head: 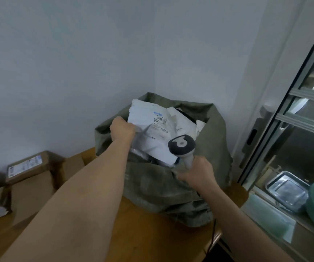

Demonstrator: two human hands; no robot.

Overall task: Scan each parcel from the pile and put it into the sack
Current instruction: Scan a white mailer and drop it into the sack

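Head view, left hand (122, 129) fingers hidden behind parcel (148, 129)

Two bare forearms of the person, seen from above. The left forearm enters from 7 o'clock and tapers toward the left hand (122, 129) near the centre; the right forearm enters from 5 o'clock and ends at the right hand (197, 173). No sleeve, glove, watch or ring shows on either limb. Knuckles and wrist contours are visible; fine detail of the fingers is blurred.
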